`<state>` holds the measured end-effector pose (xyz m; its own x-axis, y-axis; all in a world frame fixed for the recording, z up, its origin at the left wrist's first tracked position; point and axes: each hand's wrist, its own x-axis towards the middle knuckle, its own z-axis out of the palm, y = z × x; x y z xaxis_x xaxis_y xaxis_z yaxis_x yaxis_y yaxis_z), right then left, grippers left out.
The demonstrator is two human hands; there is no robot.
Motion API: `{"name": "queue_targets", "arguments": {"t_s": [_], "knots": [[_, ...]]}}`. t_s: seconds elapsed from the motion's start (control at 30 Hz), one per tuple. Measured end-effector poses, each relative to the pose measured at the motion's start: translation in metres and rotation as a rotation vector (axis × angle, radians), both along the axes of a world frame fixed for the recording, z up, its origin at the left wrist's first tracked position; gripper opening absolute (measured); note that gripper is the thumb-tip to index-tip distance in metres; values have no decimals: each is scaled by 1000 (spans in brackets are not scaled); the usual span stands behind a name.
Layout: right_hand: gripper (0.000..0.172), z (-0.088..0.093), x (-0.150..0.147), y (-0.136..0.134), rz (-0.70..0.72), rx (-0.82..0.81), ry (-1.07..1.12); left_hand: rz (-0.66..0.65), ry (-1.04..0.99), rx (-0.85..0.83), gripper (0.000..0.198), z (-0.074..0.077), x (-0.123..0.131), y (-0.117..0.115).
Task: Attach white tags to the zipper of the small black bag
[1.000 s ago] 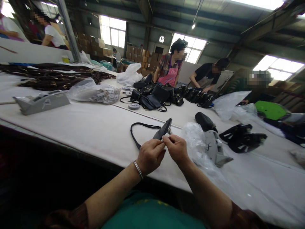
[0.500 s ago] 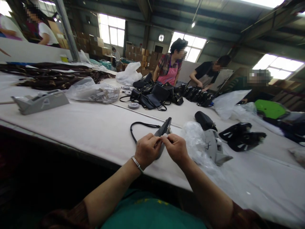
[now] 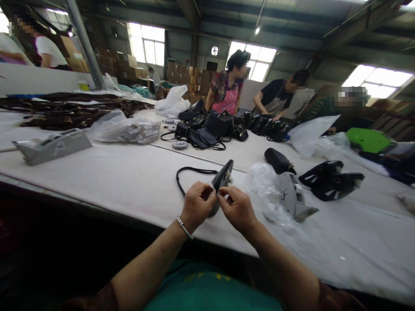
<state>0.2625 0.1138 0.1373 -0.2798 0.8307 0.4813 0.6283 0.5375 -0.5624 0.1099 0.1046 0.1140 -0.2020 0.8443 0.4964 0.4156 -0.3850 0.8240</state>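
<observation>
A small black handbag (image 3: 223, 173) stands on the table in front of me, its strap (image 3: 191, 169) looped out to the left. My left hand (image 3: 198, 206) is closed at the bag's near side, with a small whitish piece (image 3: 212, 186) showing at its fingertips. Facing it, my right hand (image 3: 238, 208) has thumb and fingers pinched together against the bag's near edge. What lies between the right fingertips is too small to make out. The two hands almost touch and hide the lower part of the bag.
Right of my hands lie crumpled clear plastic (image 3: 262, 190), a grey tape dispenser (image 3: 288, 196) and more black bags (image 3: 330, 183). Another tape dispenser (image 3: 55, 147) sits at left, near a plastic bag of papers (image 3: 129, 129). Black bags (image 3: 207, 129) pile up across the table, before co-workers (image 3: 227, 86).
My fingertips have come slightly apart and lower on the bag. The whitish piece between both hands now shows at the left fingertips. The view has shifted slightly.
</observation>
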Motion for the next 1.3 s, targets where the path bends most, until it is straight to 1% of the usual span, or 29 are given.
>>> {"name": "queue_targets", "arguments": {"t_s": [0.07, 0.1, 0.2, 0.27, 0.37, 0.47, 0.57, 0.7, 0.87, 1.03, 1.2, 1.3], "knots": [[7, 0, -3, 1, -34, 3, 1, -2, -11, -23, 9, 2, -1, -1], [10, 0, -4, 2, -34, 18, 3, -3, -14, -35, 11, 3, -1, -1], [25, 0, -6, 5, 20, 69, 6, -14, -25, -68, 15, 6, -2, -3], [28, 0, -7, 7, 57, 85, 0, -34, -35, -80, 17, 7, -4, -3], [22, -1, -7, 9, 75, 101, -10, -68, -34, -66, 16, 9, -5, -5], [19, -1, -7, 10, 75, 115, -11, -83, -4, -41, 16, 10, -5, -5], [19, 0, -9, 10, 66, 116, -10, -50, 46, -10, 19, 11, -5, -5], [9, 2, -10, 11, 64, 89, -6, 27, 129, 32, 27, 12, -6, -4], [10, 3, -8, 13, 101, 56, 5, 38, 147, 27, 28, 14, -8, -4], [12, 7, -7, 8, 104, 101, -88, 37, 140, 14, 26, 13, -6, -5], [20, 9, -7, 2, 49, 255, -286, 13, 126, 30, 22, 12, -1, -8], [22, 10, -5, 2, 41, 330, -392, 28, 140, 28, 25, 12, 1, -9]]}}
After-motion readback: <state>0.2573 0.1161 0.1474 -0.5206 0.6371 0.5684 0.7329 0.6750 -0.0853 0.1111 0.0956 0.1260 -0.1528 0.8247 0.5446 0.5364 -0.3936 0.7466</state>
